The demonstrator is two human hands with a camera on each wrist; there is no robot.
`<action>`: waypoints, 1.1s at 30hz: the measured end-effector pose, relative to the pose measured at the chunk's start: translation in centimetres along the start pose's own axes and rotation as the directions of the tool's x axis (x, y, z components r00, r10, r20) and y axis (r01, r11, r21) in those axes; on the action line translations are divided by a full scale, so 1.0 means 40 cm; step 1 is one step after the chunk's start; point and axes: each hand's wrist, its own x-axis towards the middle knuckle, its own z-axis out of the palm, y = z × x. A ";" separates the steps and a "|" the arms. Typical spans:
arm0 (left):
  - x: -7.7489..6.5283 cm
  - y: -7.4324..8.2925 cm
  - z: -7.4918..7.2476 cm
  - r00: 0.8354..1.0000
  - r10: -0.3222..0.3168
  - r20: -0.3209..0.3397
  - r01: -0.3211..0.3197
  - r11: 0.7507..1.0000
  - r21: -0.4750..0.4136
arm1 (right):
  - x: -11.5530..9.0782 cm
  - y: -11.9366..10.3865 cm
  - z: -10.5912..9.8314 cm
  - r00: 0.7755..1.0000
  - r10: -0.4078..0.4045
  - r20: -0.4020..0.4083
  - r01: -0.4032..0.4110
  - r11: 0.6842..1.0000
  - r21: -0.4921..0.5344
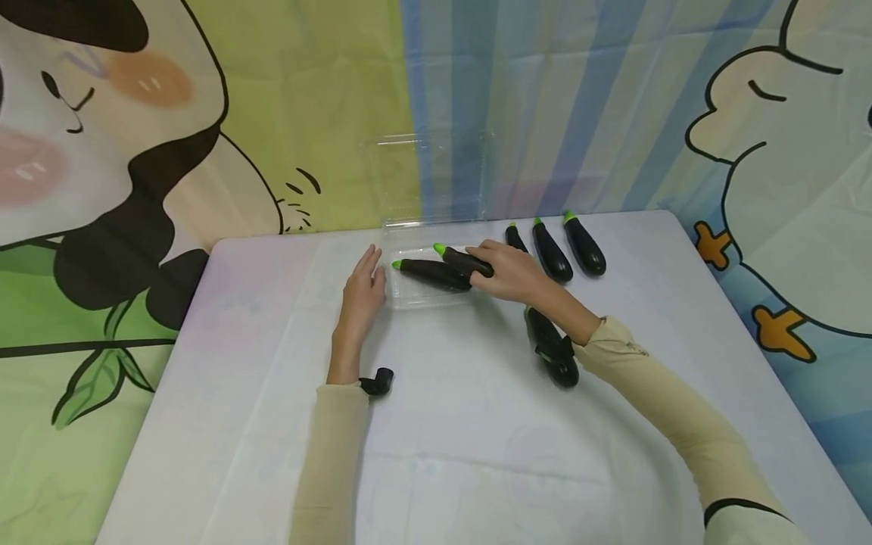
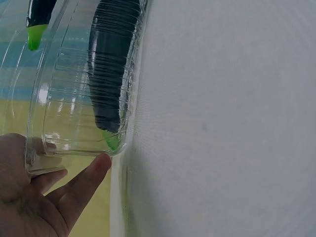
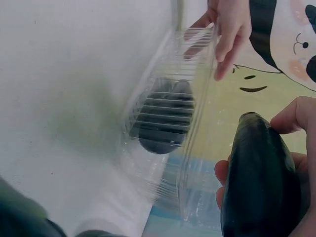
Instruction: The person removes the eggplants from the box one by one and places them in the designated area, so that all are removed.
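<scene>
My right hand (image 1: 511, 271) grips a dark purple eggplant (image 1: 466, 261) with a bright green tip, holding it over a clear plastic container (image 1: 436, 303). In the right wrist view, thumb and fingers wrap around the held eggplant (image 3: 259, 173). Another eggplant (image 1: 429, 274) lies inside the container, green tip toward the left; its shape shows through the ribbed wall in the left wrist view. At the container's left end, my left hand (image 1: 361, 295) touches the side with fingers extended. One fingertip (image 2: 102, 162) meets the lower corner.
Behind the right hand, several more eggplants (image 1: 584, 244) lie at the table's back right, one partly covered by the hand. Under the right wrist lies another eggplant (image 1: 543, 331). The container's transparent lid (image 1: 436, 182) stands raised against the patterned curtain.
</scene>
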 end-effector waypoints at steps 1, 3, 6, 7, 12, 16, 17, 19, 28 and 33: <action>0.000 0.000 0.000 1.000 0.001 -0.001 -0.001 1.000 -0.002 | -0.008 0.000 -0.002 1.000 0.002 -0.010 -0.002 1.000 0.010; -0.001 -0.001 -0.001 1.000 0.001 -0.003 -0.001 1.000 -0.002 | -0.023 -0.001 -0.005 0.999 0.000 -0.032 0.001 1.000 0.031; -0.001 0.001 -0.003 1.000 0.002 -0.003 -0.002 1.000 0.000 | -0.046 0.000 -0.009 0.997 0.006 -0.077 -0.002 0.999 0.045; 0.000 0.001 -0.003 1.000 0.003 -0.003 -0.003 1.000 0.002 | -0.054 0.000 -0.011 0.996 0.011 -0.092 -0.007 0.999 0.046; 0.001 0.000 -0.005 1.000 0.006 -0.006 -0.005 1.000 0.005 | -0.085 0.009 -0.009 0.982 0.040 -0.183 -0.030 0.998 0.054; 0.002 -0.001 -0.004 1.000 -0.005 0.004 0.005 1.000 -0.009 | -0.109 0.025 -0.003 0.963 0.070 -0.261 -0.046 0.994 0.097; 0.002 -0.001 -0.004 1.000 -0.005 0.008 0.005 1.000 -0.007 | -0.115 0.029 -0.002 0.958 0.083 -0.274 -0.055 0.992 0.111; 0.003 -0.001 -0.003 1.000 -0.005 0.008 0.005 1.000 -0.009 | -0.126 0.038 0.002 0.951 0.129 -0.280 -0.095 0.987 0.131; -0.001 0.000 0.000 1.000 0.001 0.002 -0.001 1.000 0.001 | -0.193 0.073 0.012 0.924 0.299 -0.239 -0.250 0.944 0.216; -0.002 0.004 -0.001 1.000 0.002 -0.004 -0.002 1.000 -0.004 | -0.246 0.090 0.017 0.932 0.247 -0.265 -0.194 0.958 0.211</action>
